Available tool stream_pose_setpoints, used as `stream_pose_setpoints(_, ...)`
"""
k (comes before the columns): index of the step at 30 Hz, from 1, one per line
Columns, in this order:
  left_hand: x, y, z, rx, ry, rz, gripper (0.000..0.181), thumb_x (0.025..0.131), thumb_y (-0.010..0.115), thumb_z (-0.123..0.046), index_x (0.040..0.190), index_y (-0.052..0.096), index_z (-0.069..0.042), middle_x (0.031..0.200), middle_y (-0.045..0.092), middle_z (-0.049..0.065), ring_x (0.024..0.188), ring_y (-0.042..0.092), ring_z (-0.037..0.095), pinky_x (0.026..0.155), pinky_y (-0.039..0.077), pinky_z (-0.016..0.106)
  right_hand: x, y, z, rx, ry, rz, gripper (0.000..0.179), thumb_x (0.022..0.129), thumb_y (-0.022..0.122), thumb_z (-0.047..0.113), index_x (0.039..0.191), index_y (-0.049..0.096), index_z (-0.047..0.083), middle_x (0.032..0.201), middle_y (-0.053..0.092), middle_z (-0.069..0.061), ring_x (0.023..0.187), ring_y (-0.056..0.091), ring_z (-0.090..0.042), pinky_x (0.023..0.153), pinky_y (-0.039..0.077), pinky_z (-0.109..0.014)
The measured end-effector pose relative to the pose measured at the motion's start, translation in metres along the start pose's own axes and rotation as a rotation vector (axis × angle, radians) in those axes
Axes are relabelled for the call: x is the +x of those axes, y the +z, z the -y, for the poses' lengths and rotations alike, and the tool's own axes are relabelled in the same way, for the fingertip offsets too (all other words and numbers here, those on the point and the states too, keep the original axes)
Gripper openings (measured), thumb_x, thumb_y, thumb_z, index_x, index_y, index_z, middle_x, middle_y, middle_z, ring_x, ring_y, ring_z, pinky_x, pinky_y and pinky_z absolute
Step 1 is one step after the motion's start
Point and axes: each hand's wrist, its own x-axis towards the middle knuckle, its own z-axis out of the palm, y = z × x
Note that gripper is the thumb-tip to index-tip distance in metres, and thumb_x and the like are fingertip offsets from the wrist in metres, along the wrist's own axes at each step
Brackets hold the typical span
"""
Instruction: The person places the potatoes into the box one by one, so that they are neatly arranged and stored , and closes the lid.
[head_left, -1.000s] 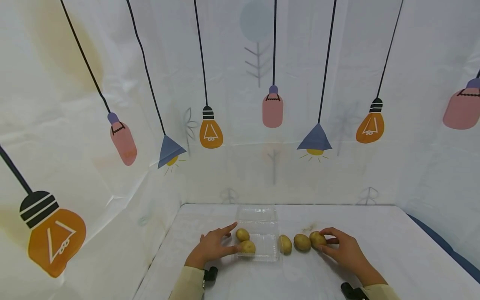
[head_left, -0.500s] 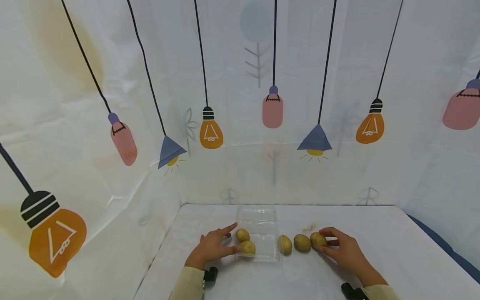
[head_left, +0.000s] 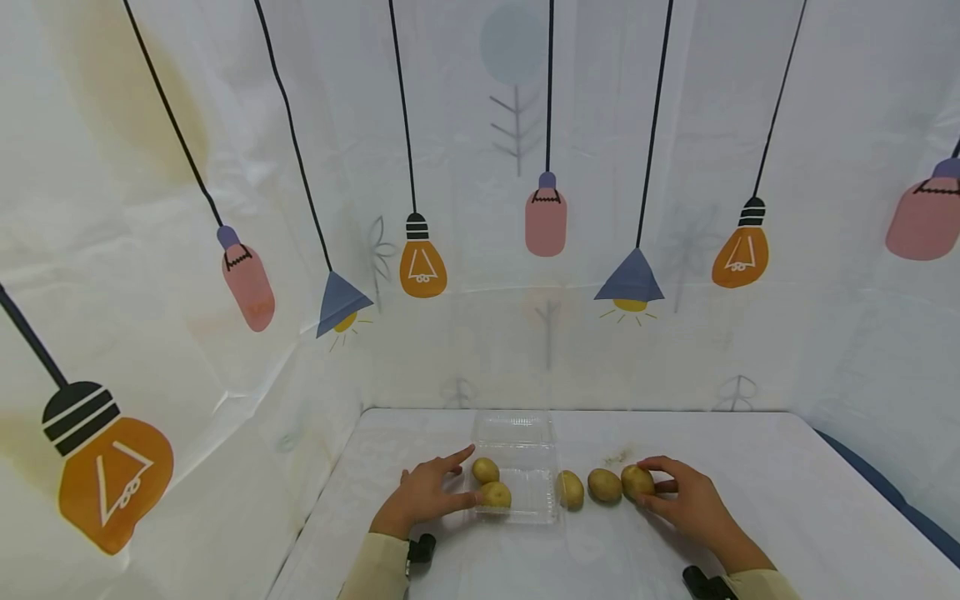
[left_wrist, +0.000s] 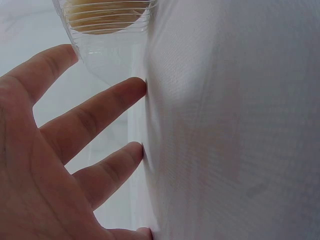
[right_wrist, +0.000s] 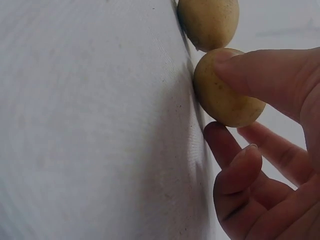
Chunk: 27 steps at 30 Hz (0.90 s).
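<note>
My left hand [head_left: 426, 493] spreads beside a clear plastic clamshell box [head_left: 532, 500], its thumb and index finger at the box's left edge. In the left wrist view its fingers [left_wrist: 95, 117] are fairly straight, some tips against the white tabletop. Two potatoes sit in the box: a smaller one [head_left: 485, 469] behind a larger one [head_left: 495, 495], near the thumb. My right hand [head_left: 688, 498] pinches a potato [head_left: 637, 481] between thumb and fingers, low at the table. In the right wrist view the thumb lies over this potato [right_wrist: 227, 97], and another potato [right_wrist: 210, 22] lies just beyond.
Two more potatoes, one at the box's right side [head_left: 571, 490] and one in the middle [head_left: 604, 486], line up with the pinched one. The box's lid [head_left: 513, 427] lies folded back. A white sheet wall [head_left: 480, 350] with printed lamps rises behind the table [head_left: 585, 558].
The potato in my right hand has shifted very slightly to the right. My left hand and the box stay put.
</note>
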Motion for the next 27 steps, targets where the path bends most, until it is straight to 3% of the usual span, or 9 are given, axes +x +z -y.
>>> stream_pose_setpoints(27, -0.0018, -0.0029, -0.0031, -0.001, 0.002, 0.001, 0.093, 0.084, 0.069, -0.080, 0.162, 0.045, -0.035, 0.132, 0.071, 0.002, 0.136, 0.056, 0.038, 0.098, 0.018, 0.093, -0.0001, -0.0006, -0.0015, 0.011, 0.001, 0.021, 0.062, 0.078, 0.096, 0.023, 0.133, 0.069, 0.018, 0.134, 0.068, -0.012, 0.096, 0.074, -0.018, 0.082, 0.060, -0.037)
